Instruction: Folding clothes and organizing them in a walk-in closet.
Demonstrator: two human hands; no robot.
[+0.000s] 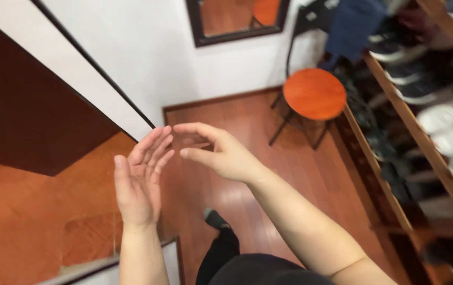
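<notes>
- The person's left hand (139,182) is held up over the wood floor (247,132), with the palm open and the fingers straight. It holds nothing.
- The right hand (221,153) is just beside it, also open, with the fingers a little bent. It holds nothing too. The fingertips of the two hands are very close, but it is hard to tell if they touch.
- The floor is made of shiny red-brown wood boards. Light shines off it under the right arm.
- A round orange stool (314,94) with thin dark legs stands on the floor, past the right hand and well apart from it.
- A wooden shoe rack (390,195) stands on the floor just beside the stool. Dark and white shoes (448,121) sit on its shelves. They look blurry.
- A white wall (147,47) rises at the far edge of the floor. A mirror (234,18) with a dark frame hangs on it.
- A dark blue cloth (355,24) hangs above the stool.
- The person's foot in a grey sock (214,217) stands on the floor, under the hands.
- A rough orange surface (20,211) lies beside the floor, near the left hand.
</notes>
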